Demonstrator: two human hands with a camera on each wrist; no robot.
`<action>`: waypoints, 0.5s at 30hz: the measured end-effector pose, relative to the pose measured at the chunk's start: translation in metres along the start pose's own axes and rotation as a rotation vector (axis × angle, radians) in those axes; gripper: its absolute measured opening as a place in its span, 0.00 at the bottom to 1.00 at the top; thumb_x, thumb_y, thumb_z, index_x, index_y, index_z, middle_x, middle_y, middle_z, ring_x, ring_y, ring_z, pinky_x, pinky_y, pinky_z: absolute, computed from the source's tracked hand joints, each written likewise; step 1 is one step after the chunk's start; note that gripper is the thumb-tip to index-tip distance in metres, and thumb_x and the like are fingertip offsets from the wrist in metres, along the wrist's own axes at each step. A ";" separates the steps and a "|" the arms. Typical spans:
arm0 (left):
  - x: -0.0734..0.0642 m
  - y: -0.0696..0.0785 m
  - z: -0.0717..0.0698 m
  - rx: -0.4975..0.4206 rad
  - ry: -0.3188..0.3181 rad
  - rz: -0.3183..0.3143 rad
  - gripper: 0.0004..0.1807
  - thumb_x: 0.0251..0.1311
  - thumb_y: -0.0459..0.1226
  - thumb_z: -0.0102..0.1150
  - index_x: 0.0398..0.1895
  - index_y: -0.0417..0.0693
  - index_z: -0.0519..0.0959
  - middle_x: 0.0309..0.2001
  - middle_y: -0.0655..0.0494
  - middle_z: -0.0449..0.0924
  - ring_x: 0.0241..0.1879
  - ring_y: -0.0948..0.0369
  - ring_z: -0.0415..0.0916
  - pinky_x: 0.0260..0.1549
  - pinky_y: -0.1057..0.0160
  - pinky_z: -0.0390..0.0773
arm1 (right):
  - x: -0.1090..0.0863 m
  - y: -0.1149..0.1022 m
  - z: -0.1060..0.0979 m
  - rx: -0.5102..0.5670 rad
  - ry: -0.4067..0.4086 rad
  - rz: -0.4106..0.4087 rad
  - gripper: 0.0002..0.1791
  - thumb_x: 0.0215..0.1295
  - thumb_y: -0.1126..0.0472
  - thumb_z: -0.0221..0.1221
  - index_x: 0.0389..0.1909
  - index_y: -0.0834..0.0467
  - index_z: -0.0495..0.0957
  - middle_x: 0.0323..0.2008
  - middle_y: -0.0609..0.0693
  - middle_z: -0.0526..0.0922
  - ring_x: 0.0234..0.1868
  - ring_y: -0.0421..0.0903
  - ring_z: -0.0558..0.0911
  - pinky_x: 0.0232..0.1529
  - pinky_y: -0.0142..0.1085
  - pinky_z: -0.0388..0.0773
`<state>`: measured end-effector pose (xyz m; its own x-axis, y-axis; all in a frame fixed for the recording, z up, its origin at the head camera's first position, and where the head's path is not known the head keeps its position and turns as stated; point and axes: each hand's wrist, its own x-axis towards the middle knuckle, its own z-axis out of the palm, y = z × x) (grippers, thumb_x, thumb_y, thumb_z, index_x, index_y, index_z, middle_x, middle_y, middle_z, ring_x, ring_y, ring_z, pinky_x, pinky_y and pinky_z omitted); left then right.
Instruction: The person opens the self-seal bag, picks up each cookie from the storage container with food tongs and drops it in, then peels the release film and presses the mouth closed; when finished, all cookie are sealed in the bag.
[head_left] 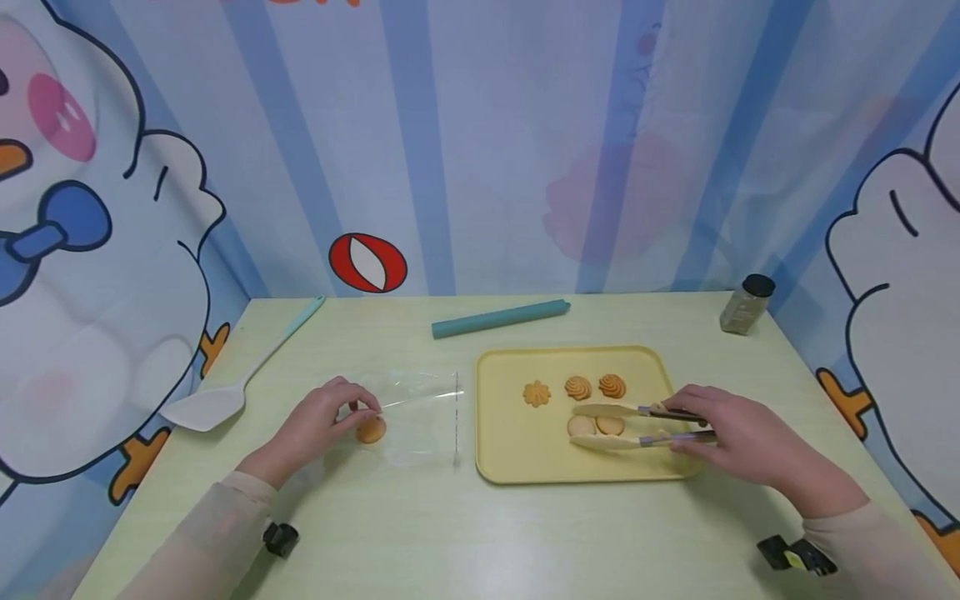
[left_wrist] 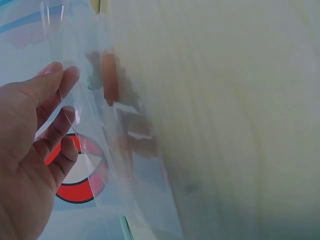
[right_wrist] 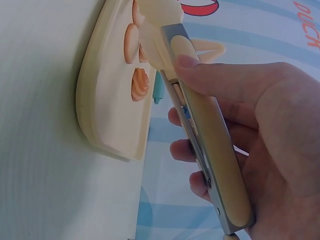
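Note:
My left hand (head_left: 322,423) pinches the edge of a clear plastic bag (head_left: 426,433) between thumb and fingertips; the film catches the light in the left wrist view. A round cookie (head_left: 371,430) shows at the bag near those fingertips. My right hand (head_left: 738,433) grips a pair of tongs (right_wrist: 212,145) with pale wide tips, thumb along one handle. The tips are spread over a yellow tray (head_left: 504,454), one on either side of two plain round cookies (head_left: 581,426). Behind them on the tray lie a flower-shaped cookie (head_left: 536,393) and two swirled cookies (head_left: 612,385).
Left of the bag, a white spatula (head_left: 206,408) with a mint handle lies slantwise. A teal rod-like roll (head_left: 501,318) is behind the tray. At the back right stands a jar (head_left: 746,307) with a black lid. A striped cartoon curtain (head_left: 495,167) closes off the table's far edge.

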<state>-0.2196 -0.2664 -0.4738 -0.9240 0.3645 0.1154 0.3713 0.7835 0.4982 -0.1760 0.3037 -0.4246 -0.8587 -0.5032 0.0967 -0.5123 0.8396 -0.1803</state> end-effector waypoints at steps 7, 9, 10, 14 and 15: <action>0.001 0.000 -0.001 0.010 0.011 0.016 0.07 0.64 0.37 0.70 0.42 0.60 0.86 0.40 0.67 0.82 0.41 0.63 0.73 0.40 0.59 0.78 | 0.002 -0.003 0.002 -0.001 0.043 -0.003 0.25 0.62 0.49 0.73 0.57 0.54 0.83 0.53 0.52 0.85 0.50 0.50 0.86 0.46 0.51 0.83; 0.001 0.001 -0.002 0.012 0.011 0.016 0.07 0.64 0.37 0.70 0.42 0.60 0.86 0.40 0.67 0.82 0.41 0.63 0.73 0.40 0.59 0.78 | 0.004 -0.005 0.003 0.007 0.059 -0.016 0.25 0.62 0.49 0.72 0.57 0.54 0.83 0.53 0.52 0.85 0.49 0.49 0.86 0.45 0.51 0.83; 0.001 0.001 -0.002 0.012 0.010 0.015 0.07 0.65 0.37 0.70 0.42 0.60 0.86 0.40 0.67 0.82 0.41 0.63 0.73 0.40 0.59 0.78 | 0.005 -0.006 0.003 0.011 0.066 -0.018 0.25 0.62 0.49 0.72 0.57 0.53 0.83 0.53 0.51 0.85 0.49 0.49 0.85 0.45 0.50 0.83; 0.000 0.002 -0.003 0.007 0.009 0.008 0.07 0.65 0.37 0.70 0.42 0.60 0.86 0.41 0.66 0.83 0.42 0.63 0.73 0.41 0.57 0.78 | 0.012 -0.011 0.006 0.029 0.089 -0.041 0.25 0.63 0.48 0.71 0.59 0.53 0.82 0.54 0.51 0.84 0.50 0.49 0.85 0.47 0.51 0.82; 0.000 0.002 -0.004 0.007 0.010 0.005 0.07 0.65 0.37 0.70 0.42 0.60 0.86 0.41 0.66 0.83 0.42 0.62 0.73 0.41 0.57 0.78 | 0.014 -0.012 0.008 0.031 0.093 -0.042 0.25 0.63 0.48 0.71 0.59 0.52 0.82 0.54 0.50 0.84 0.51 0.49 0.85 0.47 0.50 0.83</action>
<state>-0.2190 -0.2665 -0.4694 -0.9231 0.3630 0.1266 0.3763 0.7854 0.4914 -0.1817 0.2849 -0.4284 -0.8345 -0.5154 0.1949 -0.5484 0.8110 -0.2039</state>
